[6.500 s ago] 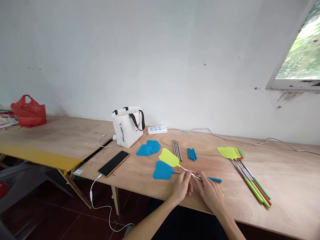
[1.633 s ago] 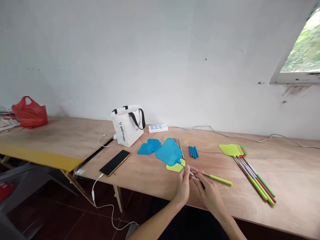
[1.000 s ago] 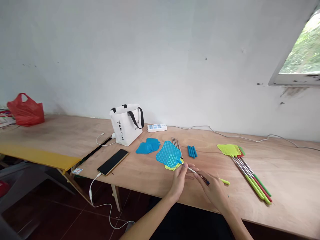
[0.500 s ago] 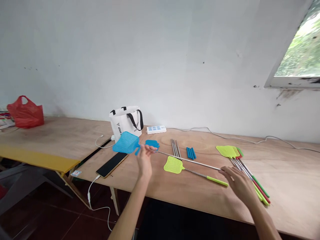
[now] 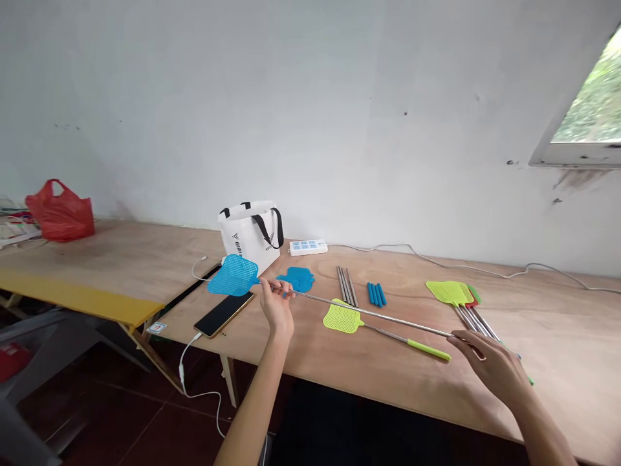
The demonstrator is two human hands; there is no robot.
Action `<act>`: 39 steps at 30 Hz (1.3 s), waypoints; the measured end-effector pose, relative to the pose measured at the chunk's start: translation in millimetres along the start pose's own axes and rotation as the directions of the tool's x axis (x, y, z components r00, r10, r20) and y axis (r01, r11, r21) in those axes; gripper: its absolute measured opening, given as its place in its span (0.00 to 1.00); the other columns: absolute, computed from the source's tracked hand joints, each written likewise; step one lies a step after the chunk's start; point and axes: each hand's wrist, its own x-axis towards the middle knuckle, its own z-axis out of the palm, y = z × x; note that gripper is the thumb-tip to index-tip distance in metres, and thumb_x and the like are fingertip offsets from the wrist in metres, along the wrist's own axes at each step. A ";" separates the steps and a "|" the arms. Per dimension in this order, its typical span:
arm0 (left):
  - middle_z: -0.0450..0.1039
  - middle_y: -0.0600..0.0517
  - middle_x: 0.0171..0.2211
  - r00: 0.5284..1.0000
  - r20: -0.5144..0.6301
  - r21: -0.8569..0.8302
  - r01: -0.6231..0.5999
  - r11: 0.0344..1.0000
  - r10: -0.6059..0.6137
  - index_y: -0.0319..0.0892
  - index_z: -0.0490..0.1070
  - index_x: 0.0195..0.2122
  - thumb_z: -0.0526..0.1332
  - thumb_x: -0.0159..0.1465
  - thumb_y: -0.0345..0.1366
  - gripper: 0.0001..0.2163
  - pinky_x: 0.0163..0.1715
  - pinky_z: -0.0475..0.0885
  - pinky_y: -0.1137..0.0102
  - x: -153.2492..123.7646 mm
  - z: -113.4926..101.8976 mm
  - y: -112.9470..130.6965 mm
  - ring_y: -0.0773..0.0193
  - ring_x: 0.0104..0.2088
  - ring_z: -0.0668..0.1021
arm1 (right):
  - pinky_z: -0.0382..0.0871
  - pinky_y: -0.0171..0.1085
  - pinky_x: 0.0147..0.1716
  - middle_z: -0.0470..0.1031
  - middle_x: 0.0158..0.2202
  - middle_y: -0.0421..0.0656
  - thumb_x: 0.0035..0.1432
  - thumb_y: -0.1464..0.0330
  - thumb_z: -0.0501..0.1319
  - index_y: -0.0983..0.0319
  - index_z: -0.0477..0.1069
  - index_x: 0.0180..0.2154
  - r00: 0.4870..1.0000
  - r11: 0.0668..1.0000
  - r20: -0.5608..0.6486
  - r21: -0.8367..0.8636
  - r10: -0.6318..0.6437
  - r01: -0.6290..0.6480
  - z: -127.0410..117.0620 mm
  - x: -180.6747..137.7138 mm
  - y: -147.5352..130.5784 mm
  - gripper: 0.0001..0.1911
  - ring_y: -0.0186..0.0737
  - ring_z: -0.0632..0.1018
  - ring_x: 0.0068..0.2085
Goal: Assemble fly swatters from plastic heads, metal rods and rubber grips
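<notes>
A fly swatter with a blue mesh head and a long thin metal rod stretches between my two hands above the table. My left hand is closed around the rod just below the blue head. At the other end, my right hand pinches the rod's tip. Under the rod lies a yellow-green fly swatter with its handle to the right. Loose blue swatter heads rest behind my left hand. Several metal rods and several blue handle grips lie beyond the held rod.
Assembled swatters are piled at right, partly behind my right hand. A phone on a cable lies near the table's left edge. A white tote bag and a power strip stand by the wall. A red bag sits far left.
My right hand has moved right and the rod between my hands now spans farther. The blue head has tilted and shifted slightly left. The whole view has shifted a little.
</notes>
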 end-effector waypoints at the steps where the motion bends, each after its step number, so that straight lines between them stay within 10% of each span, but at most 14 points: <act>1: 0.63 0.57 0.21 1.000 -0.009 0.001 -0.007 1.000 0.007 0.44 0.62 0.26 0.64 0.61 0.62 0.26 0.23 0.66 0.73 -0.6 0.8 -1.2 0.66 0.25 0.72 | 0.72 0.35 0.29 0.83 0.39 0.43 0.68 0.44 0.50 0.54 0.78 0.37 1.000 1.000 -0.014 -0.001 -0.003 0.003 -1.7 0.3 -1.4 0.27 0.42 0.82 0.33; 13: 0.72 0.53 0.23 0.981 -0.041 0.179 -0.179 0.967 0.190 0.42 0.67 0.26 0.60 0.66 0.60 0.24 0.32 0.70 0.71 -16.5 9.9 -11.5 0.65 0.26 0.76 | 0.70 0.33 0.25 0.83 0.35 0.45 0.70 0.49 0.52 0.56 0.79 0.35 0.997 0.994 -0.020 0.075 -0.080 0.081 2.6 3.6 -38.6 0.24 0.39 0.81 0.28; 17: 0.78 0.47 0.28 0.987 0.159 0.286 -0.026 0.958 -0.021 0.43 0.72 0.25 0.55 0.69 0.59 0.26 0.42 0.74 0.62 -83.5 22.5 -42.4 0.55 0.35 0.81 | 0.68 0.34 0.27 0.82 0.29 0.44 0.73 0.54 0.50 0.57 0.79 0.38 0.985 0.981 0.044 0.111 -0.165 0.159 23.5 2.9 -81.5 0.23 0.39 0.81 0.28; 23: 0.81 0.44 0.41 0.831 0.440 0.421 0.143 0.896 -0.340 0.43 0.80 0.38 0.52 0.72 0.56 0.25 0.54 0.70 0.58 -167.5 27.5 -75.3 0.50 0.47 0.80 | 0.68 0.34 0.33 0.84 0.39 0.45 0.75 0.60 0.49 0.57 0.79 0.42 0.958 0.954 0.016 0.092 -0.288 0.285 39.1 -4.7 -132.4 0.20 0.42 0.84 0.36; 39: 0.80 0.43 0.34 0.813 0.356 0.447 0.285 0.848 -0.461 0.40 0.77 0.29 0.58 0.62 0.66 0.30 0.40 0.74 0.63 -134.5 21.0 -90.3 0.52 0.38 0.81 | 0.68 0.36 0.26 0.84 0.33 0.43 0.74 0.57 0.45 0.55 0.74 0.50 0.980 0.990 0.144 0.050 -0.134 0.128 41.0 -1.3 -150.4 0.21 0.46 0.83 0.31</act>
